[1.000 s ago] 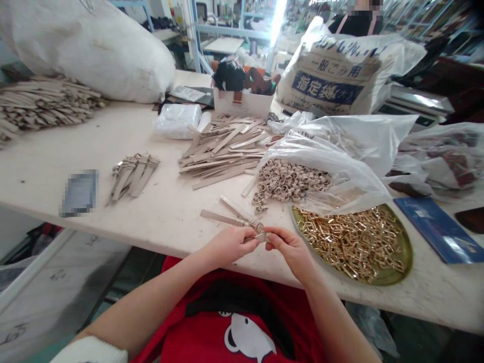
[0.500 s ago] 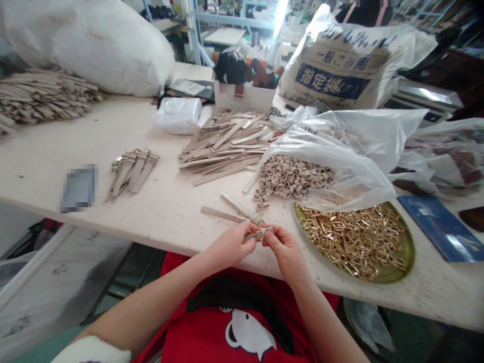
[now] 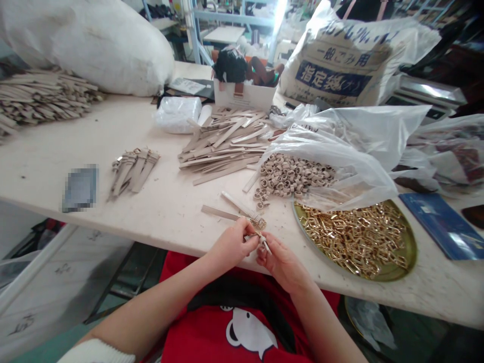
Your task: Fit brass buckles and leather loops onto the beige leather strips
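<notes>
Near the table's front edge, my left hand pinches a narrow beige strap with a bit of gold metal at it. My right hand has its fingers closed round the strap's other end; the fingers partly hide it. Just beyond my hands lie two beige straps, with gold buckles at their near ends. To the right, small beige loops spill from a clear plastic bag. A round dish full of gold buckles stands beside my right hand.
Loose straps lie piled mid-table, with a buckled bundle to the left. A larger strap heap and a white sack are farther left. A blue packet lies right, below a printed bag.
The strap end in my right hand has turned from pointing right to pointing down toward me. My right fingers have shifted lower around it, and my left hand has moved slightly.
</notes>
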